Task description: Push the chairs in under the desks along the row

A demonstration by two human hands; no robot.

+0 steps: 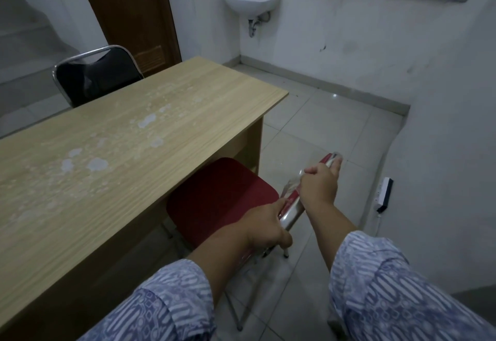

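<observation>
A red padded chair (214,195) with a chrome frame stands at the near side of a light wooden desk (128,136), its seat partly under the desktop edge. My left hand (265,226) grips the nearer end of the chair's backrest top. My right hand (319,185) grips the same backrest further along, towards its far end. A black chair (96,75) with a chrome frame stands on the far side of the desk, its backrest above the desktop.
A white wall (442,152) runs close on the right, with a power strip (385,194) on the floor against it. A washbasin (252,1) hangs in the far corner beside a brown door (134,13). Pale floor tiles (322,131) lie beyond the desk's right end.
</observation>
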